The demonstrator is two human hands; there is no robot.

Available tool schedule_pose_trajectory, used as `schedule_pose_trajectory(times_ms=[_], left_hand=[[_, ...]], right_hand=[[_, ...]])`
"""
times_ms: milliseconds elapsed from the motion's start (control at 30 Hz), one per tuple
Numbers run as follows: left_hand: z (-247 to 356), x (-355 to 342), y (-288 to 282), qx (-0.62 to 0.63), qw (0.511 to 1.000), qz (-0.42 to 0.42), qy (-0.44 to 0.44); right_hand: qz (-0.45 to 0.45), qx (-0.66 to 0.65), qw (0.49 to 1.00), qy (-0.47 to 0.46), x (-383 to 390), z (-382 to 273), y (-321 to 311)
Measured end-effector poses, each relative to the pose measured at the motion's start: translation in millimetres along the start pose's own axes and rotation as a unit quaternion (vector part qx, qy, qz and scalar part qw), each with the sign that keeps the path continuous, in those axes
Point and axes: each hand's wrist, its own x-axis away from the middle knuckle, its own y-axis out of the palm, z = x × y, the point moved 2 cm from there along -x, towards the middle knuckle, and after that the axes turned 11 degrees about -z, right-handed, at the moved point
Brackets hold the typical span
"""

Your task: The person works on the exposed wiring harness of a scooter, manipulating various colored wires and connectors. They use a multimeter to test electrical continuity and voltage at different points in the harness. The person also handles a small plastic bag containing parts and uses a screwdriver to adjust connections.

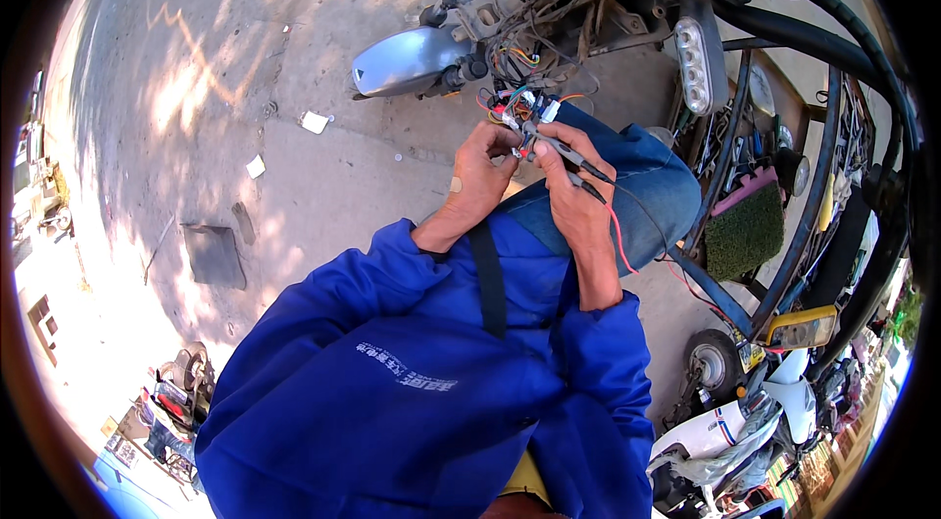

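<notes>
My right hand (580, 186) grips two grey test probes (570, 154), whose tips point into a cluster of coloured wires and plug connectors (529, 107). A red lead (619, 237) and a dark one trail back from the probes past my wrist. Close beside it, my left hand (478, 174) pinches a wire connector at the near side of the cluster; its exact shape is hidden by the fingers. The wires hang from the stripped front of a vehicle (588, 4), above my blue-jeaned knee.
A silver-blue mudguard (407, 60) juts out left of the wiring. At right stand a lamp with clear lenses (692, 66), a dark tube frame (727, 151) and a tool-filled tray. Parked motorcycles (711, 431) are at lower right. Scraps and a dark flat piece (213, 256) lie on concrete.
</notes>
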Motion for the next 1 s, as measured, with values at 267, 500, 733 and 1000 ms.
schedule_pose_trajectory(times_ms=[267, 500, 733, 1000], left_hand=[[7.8, 1.1, -1.8, 0.010, 1.000, -0.014, -0.004], [11.2, 2.8, -4.5, 0.007, 0.999, -0.045, 0.002], [17.7, 5.4, -5.4, -0.004, 0.998, -0.058, 0.015], [34.5, 7.2, -10.6, -0.170, 0.978, -0.072, 0.097]], right_hand=[[0.001, 0.008, 1.000, -0.009, 1.1, 1.0, -0.4], [-0.012, -0.002, 1.000, 0.005, 0.2, 0.8, -5.1], [-0.030, 0.085, 0.994, -0.060, -0.9, -1.1, -5.0], [-0.027, 0.017, 0.999, -0.012, -3.2, -2.2, -5.0]])
